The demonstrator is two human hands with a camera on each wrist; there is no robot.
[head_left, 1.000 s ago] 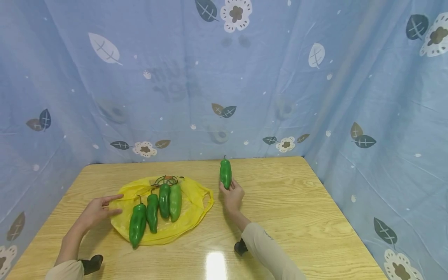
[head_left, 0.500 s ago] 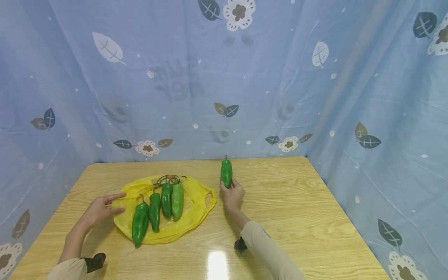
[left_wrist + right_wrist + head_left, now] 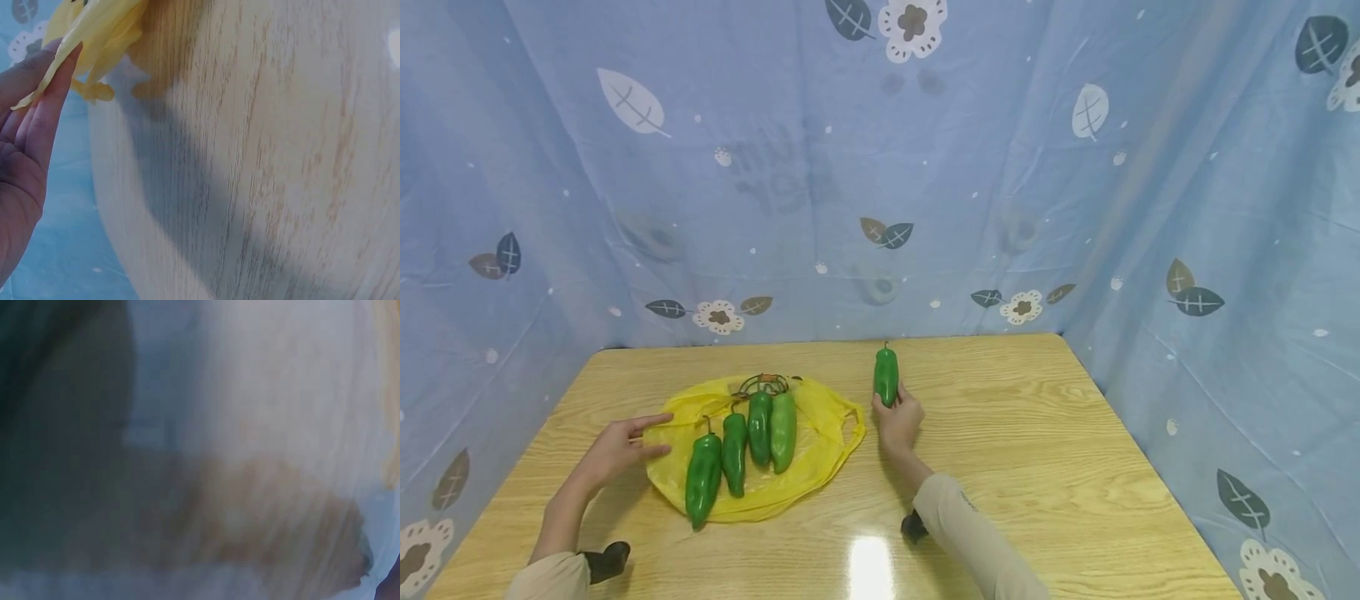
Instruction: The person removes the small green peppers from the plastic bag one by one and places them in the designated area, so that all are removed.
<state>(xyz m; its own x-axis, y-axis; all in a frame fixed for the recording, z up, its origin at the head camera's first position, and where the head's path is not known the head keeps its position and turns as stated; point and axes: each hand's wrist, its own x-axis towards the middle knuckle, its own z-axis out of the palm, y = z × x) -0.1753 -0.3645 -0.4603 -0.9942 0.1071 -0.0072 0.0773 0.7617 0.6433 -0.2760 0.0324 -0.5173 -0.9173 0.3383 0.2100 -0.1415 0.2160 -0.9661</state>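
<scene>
While pinching the yellow bag [image 3: 814,463] with the left hand [image 3: 616,451], gripping a green pepper [image 3: 886,373] by its lower end in the right hand [image 3: 900,423], just right of the bag, with its long axis running forward, stem toward the curtain [image 3: 977,158].

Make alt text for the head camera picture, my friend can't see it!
A person's right hand holds a green pepper. On a wooden table, the left hand pinches the edge of a yellow bag with four more peppers on it; behind hangs a blue flowery curtain.
</scene>
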